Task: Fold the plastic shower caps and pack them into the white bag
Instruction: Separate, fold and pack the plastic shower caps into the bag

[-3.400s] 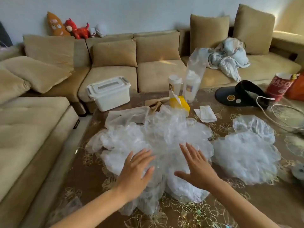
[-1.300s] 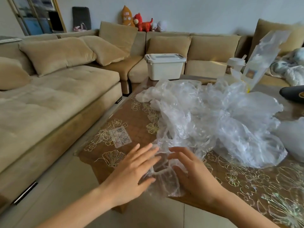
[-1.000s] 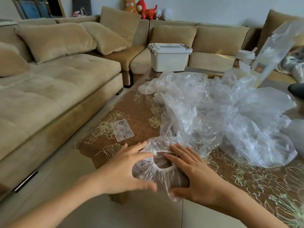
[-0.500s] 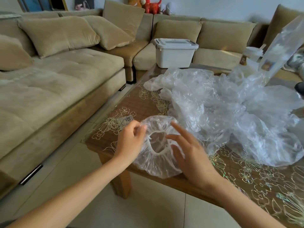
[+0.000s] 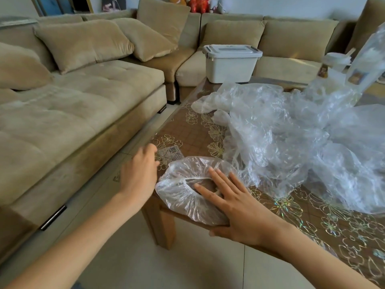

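One clear shower cap (image 5: pixel 187 197) lies on the table's (image 5: pixel 187 132) near left corner, elastic opening up, overhanging the near edge. The right hand (image 5: pixel 239 207) presses flat on it, fingers straight and spread. The left hand (image 5: pixel 138 178) is against the cap's left side, blurred; I cannot tell its grip. A heap of caps (image 5: pixel 291 138) lies just behind, toward the right edge

Right hand (image 5: pixel 239 209) presses flat on 1 shower cap (image 5: pixel 183 197) at the table (image 5: pixel 187 132) corner, left hand (image 5: pixel 139 176) beside it.
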Tool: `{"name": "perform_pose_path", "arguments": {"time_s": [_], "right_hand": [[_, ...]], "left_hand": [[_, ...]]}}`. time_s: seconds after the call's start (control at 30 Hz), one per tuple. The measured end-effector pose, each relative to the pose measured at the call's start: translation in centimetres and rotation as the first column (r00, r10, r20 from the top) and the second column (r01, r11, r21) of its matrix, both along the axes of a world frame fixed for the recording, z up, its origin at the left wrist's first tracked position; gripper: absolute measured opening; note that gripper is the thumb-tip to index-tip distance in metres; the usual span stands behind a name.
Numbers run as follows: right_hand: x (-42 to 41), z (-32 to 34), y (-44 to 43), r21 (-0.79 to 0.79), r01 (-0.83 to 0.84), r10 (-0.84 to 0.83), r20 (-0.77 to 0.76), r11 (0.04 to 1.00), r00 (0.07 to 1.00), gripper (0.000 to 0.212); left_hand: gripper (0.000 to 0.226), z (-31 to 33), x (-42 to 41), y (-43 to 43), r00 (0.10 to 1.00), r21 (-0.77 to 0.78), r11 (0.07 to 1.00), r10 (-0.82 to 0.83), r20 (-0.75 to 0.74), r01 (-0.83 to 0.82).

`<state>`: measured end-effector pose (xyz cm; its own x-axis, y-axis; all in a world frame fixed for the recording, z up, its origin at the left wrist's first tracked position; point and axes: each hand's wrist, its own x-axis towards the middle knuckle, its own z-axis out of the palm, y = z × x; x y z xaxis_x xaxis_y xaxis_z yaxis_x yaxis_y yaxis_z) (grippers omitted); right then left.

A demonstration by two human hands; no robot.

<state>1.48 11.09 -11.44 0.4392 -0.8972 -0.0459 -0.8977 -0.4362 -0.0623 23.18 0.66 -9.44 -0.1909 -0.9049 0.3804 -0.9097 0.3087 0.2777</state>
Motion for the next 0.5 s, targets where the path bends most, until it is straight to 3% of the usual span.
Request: {"name": "perform_pose_path", "arguments": {"time_s": [0.03,0.1,0.17,0.23,0.27,0.37,0.5], "right_hand": [[-0.1,0.2,0.4,-0.009,0.000,0.001,0.026,1.000,1.000,0.101],[0.2,0.4,1.0,-0.076,0.011,-0.004,0.089,0.997,0.996,0.105],[0.4,0.0,1.5,-0.117,0.034,-0.018,0.137,0.993,0.990,0.108],[0.5,-0.6,1.9,-0.115,0.057,-0.040,0.142,0.992,0.989,0.101],[0.4,-0.9,2.0,-0.121,0.056,-0.042,0.117,0.991,0.992,0.091],[0.1,-0.7,1.9,-0.064,0.071,-0.059,0.177,0.995,0.982,0.064],[-0.3,-0.3,1.4,-0.017,0.066,-0.056,0.353,0.998,0.934,0.058]], "left_hand": [[0.017,0.3,0.4,0.0,0.999,-0.125,0.991,-0.041,0.009,0.042],[0.026,0.6,0.5,0.9,0.929,-0.291,0.886,-0.368,0.028,0.360],[0.064,0.2,-0.3,3.0,0.712,-0.001,0.714,-0.698,0.076,0.700],[0.093,-0.5,-0.8,4.2,0.628,0.326,0.637,-0.764,0.146,0.698],[0.101,-1.1,-0.7,4.3,0.625,0.374,0.663,-0.744,0.236,0.649],[0.100,-1.8,0.4,3.2,0.668,0.379,0.742,-0.667,0.329,0.553],[0.078,-1.2,0.9,2.4,0.719,0.395,0.705,-0.681,0.142,0.589]]}}
